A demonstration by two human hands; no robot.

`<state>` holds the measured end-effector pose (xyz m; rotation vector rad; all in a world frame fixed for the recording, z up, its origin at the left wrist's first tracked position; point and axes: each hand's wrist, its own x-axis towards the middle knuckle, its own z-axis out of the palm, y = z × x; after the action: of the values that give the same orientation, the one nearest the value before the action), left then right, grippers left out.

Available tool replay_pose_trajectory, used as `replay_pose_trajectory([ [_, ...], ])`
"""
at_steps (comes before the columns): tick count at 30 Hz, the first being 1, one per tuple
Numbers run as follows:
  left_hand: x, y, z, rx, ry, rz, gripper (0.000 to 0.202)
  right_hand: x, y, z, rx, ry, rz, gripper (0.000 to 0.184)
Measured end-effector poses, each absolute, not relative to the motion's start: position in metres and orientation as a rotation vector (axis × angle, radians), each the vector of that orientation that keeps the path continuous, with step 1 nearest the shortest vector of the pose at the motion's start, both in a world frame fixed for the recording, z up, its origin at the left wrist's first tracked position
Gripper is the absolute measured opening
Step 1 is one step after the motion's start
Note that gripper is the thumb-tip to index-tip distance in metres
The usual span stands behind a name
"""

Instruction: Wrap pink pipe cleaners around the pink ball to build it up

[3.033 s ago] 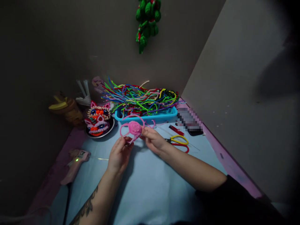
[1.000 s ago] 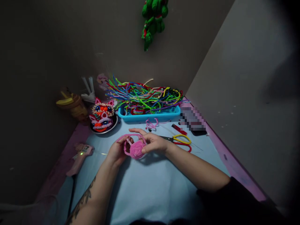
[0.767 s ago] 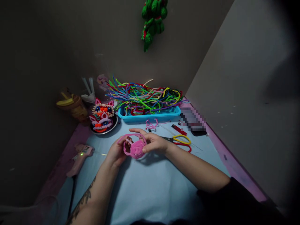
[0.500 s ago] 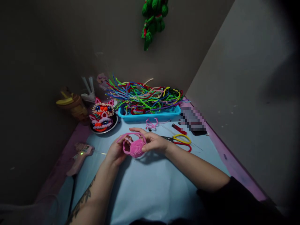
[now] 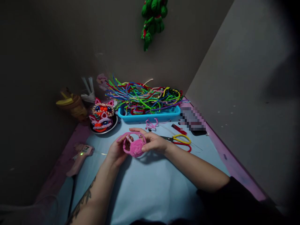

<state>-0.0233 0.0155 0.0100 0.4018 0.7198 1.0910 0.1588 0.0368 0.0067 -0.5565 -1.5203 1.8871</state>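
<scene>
While bending its pink loop [image 5: 130,134], pinches pink chenille ball [image 5: 136,148] between left hand [image 5: 117,151] and right hand [image 5: 154,143], both grips closed on it, just above mid worktop [image 5: 145,187]. Apparently mid-shaping; needs steady fingers next.

Single head-worn view, forward and down, close above the blue table [image 5: 150,193], toward the wall corner.

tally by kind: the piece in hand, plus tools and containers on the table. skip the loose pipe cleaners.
pink pipe-cleaner piece, held by left hand and right hand: 1
scissors: 1
glue gun: 1
red lighter: 1
blue tray: 1
total: 5
</scene>
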Motion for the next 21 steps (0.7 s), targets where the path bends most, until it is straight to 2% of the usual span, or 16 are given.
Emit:
replay_pose_trajectory([
  [21, -0.031, 0.019, 0.0, 0.42, 0.719, 1.118, 0.014, 0.159, 0.038, 0.007, -0.537, -1.467, 1.892, 0.028],
])
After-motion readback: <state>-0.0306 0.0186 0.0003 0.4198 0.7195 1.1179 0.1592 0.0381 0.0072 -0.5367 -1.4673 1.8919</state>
